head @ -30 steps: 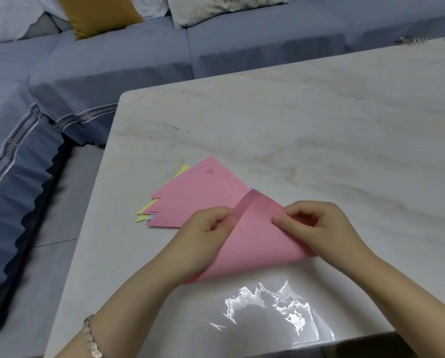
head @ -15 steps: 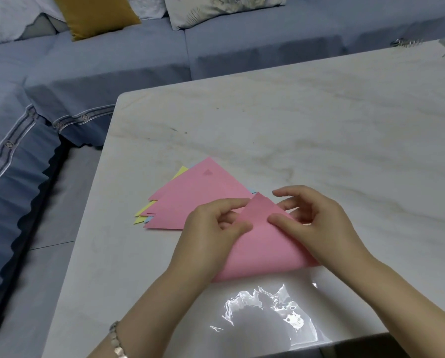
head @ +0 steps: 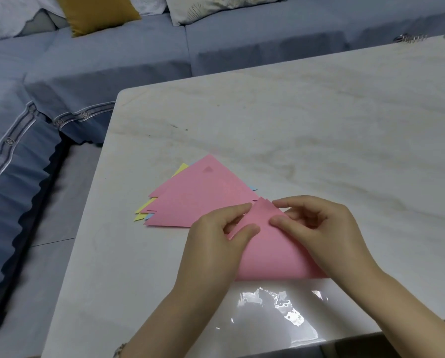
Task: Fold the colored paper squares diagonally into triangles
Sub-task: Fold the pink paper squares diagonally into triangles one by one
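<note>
Pink paper (head: 275, 254), folded into a triangle, lies just beside the folded stack (head: 200, 200); your left hand (head: 216, 244) and right hand (head: 327, 228) both pinch its tip.

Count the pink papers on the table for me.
3 that I can tell: one pink paper pinched by the left hand and right hand, and two staggered atop the pile behind it. More may be hidden underneath.

Pink for the folded paper (head: 273, 251); pink again atop the stack of triangles (head: 203, 195), with yellow and pale blue edges beneath. White marble with faint grey-beige veining for the table (head: 319, 125). Dusty blue sofa cover (head: 112, 60) with medallion-patterned trim; mustard cushion (head: 97, 11); white leaf-printed pillow (head: 216, 6).
</note>
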Demonstrator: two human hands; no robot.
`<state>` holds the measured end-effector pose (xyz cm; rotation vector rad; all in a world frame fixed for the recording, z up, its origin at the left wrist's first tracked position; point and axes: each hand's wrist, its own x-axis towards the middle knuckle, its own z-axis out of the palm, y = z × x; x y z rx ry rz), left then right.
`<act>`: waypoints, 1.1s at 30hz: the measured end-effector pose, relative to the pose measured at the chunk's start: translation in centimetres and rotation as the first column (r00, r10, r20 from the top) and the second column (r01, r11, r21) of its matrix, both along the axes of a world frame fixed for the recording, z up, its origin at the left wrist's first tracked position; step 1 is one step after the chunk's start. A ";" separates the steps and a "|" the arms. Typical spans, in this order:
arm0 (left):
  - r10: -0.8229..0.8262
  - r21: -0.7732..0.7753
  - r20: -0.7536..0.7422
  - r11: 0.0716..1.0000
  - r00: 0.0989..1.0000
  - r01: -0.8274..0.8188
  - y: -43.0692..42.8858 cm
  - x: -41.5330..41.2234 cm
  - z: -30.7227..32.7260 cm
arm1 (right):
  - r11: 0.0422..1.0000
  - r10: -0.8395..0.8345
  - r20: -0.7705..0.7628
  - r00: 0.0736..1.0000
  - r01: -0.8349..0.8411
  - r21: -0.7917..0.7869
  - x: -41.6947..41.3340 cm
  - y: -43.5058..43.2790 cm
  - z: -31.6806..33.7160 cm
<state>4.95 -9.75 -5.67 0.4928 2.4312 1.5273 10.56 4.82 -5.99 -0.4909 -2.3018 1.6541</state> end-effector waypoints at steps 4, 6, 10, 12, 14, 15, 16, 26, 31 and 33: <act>0.004 0.061 0.014 0.998 1.000 -0.005 0.2 0.3 0.7 | 1.000 -0.006 -0.010 1.000 0.006 0.007 0.2 0.0 0.7; -0.012 0.074 0.023 0.997 1.000 0.011 0.1 0.3 1.1 | 1.000 -0.010 -0.026 1.000 0.010 -0.002 0.3 0.0 1.0; -0.034 0.094 0.029 0.995 0.999 0.031 0.0 0.5 1.6 | 1.000 -0.004 -0.044 0.999 0.002 -0.029 0.5 0.0 1.7; -0.036 0.101 0.017 0.994 0.999 0.034 0.0 0.6 1.9 | 0.999 0.012 -0.051 0.999 -0.014 -0.037 0.6 0.0 2.0; -0.035 0.107 0.003 0.994 0.999 0.035 -0.1 0.7 2.1 | 0.999 0.033 -0.063 0.997 -0.036 -0.032 0.8 0.0 2.3; -0.033 0.110 -0.003 0.993 0.999 0.033 -0.1 0.7 2.2 | 0.999 0.043 -0.068 0.997 -0.045 -0.027 0.8 0.0 2.5; -0.031 0.110 -0.012 0.993 0.999 0.032 -0.1 0.7 2.3 | 0.998 0.050 -0.072 0.996 -0.052 -0.020 0.8 0.0 2.7; -0.062 0.058 -0.051 0.996 0.997 0.065 -0.3 0.9 2.6 | 0.996 0.089 -0.052 0.995 -0.088 0.027 1.0 0.0 2.8; -0.024 0.099 0.008 0.995 1.000 0.023 -0.2 1.1 2.7 | 0.998 0.067 -0.054 0.996 -0.068 -0.016 1.1 -0.1 2.9; -0.007 0.116 0.014 0.993 1.000 0.006 -0.1 1.1 2.8 | 0.998 0.044 -0.057 0.997 -0.047 -0.045 1.1 -0.1 3.0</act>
